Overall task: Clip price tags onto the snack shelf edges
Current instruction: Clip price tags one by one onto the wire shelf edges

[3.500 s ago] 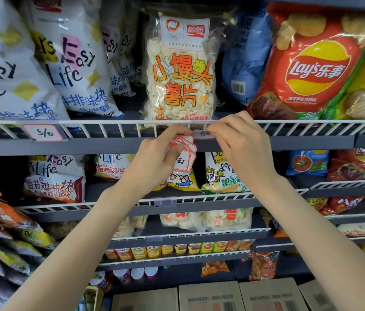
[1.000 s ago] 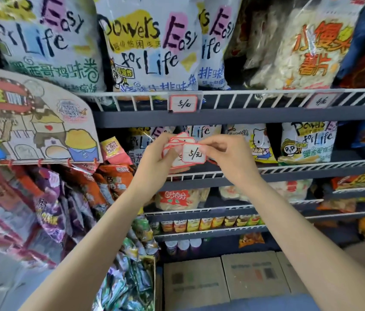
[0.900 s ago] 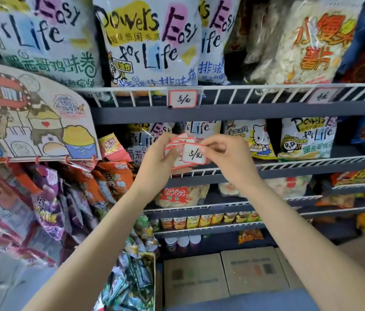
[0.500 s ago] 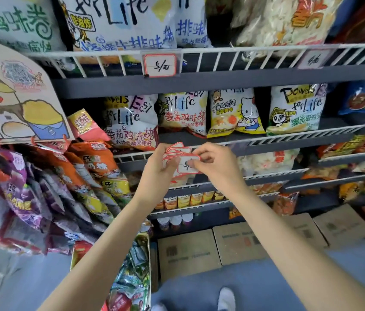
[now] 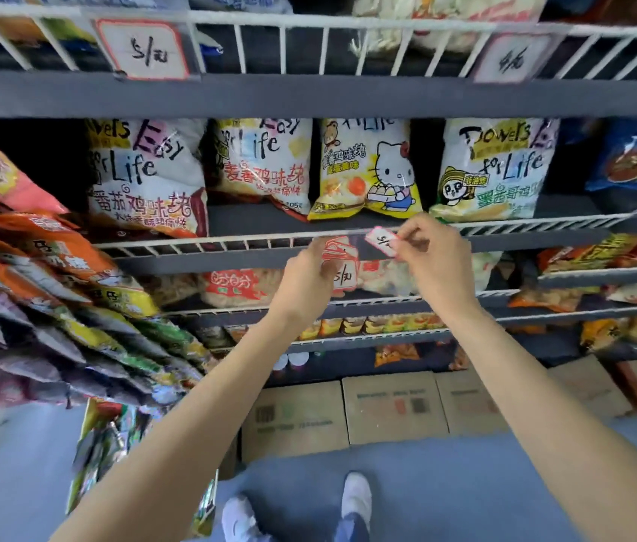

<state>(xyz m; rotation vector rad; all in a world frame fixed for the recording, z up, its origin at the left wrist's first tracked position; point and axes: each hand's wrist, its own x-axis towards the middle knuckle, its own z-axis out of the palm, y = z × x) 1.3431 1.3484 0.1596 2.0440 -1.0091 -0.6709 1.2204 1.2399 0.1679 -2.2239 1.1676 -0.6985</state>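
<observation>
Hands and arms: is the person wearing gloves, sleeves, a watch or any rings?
No. The left hand and right hand are bare, with no gloves, rings or watch showing. Both forearms are bare too; no sleeve reaches into view. Fingernails look short and plain.

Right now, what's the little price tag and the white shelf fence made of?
The price tag pinched by the right hand looks like thin white card, red-bordered, perhaps in a clear sleeve. The shelf fence looks like white-coated metal wire: thin, straight, evenly spaced bars.
</observation>
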